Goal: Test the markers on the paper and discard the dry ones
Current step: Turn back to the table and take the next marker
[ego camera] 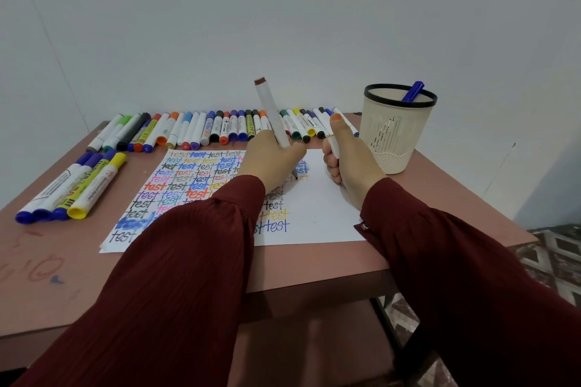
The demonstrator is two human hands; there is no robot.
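Note:
A white sheet of paper (317, 214) covered with coloured "test" words lies on the pink table (78, 261). My left hand (270, 163) grips a white marker with a brown end (272, 113), nearly upright, its dark tip touching the paper beside the written words. To its right, my right hand (349, 163) is curled round a small white piece (334, 146), probably the cap, thumb up, resting on the paper's upper right part.
A long row of capped markers (220, 129) lies along the table's back edge. Several thick markers (72, 188) lie at the left. A beige cup with a black rim (397, 138) stands at the back right, holding a blue marker (413, 91). The table's right edge is close.

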